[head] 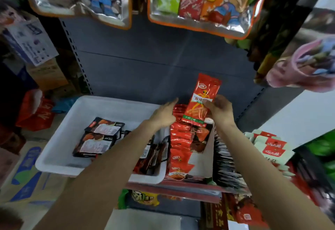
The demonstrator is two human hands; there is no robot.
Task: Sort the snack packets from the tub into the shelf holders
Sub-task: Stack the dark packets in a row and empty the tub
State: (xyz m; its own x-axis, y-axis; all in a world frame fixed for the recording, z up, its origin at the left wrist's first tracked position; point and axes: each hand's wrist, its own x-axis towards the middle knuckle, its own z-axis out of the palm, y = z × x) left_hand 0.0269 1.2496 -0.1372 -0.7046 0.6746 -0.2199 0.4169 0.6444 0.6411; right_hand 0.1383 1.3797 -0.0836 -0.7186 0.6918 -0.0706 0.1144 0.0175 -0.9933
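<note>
My right hand pinches a long red snack packet and holds it upright above the shelf holder, where a row of matching red packets stands. My left hand reaches forward beside it with straight fingers, over the back end of that row, holding nothing. The white tub sits to the left on the shelf. It holds several black packets, and more dark packets lie under my left forearm.
Black packets fill a holder to the right, with pale green and red packs beyond. Large bags of sweets hang overhead. A grey back panel faces me. Cardboard boxes stand at left.
</note>
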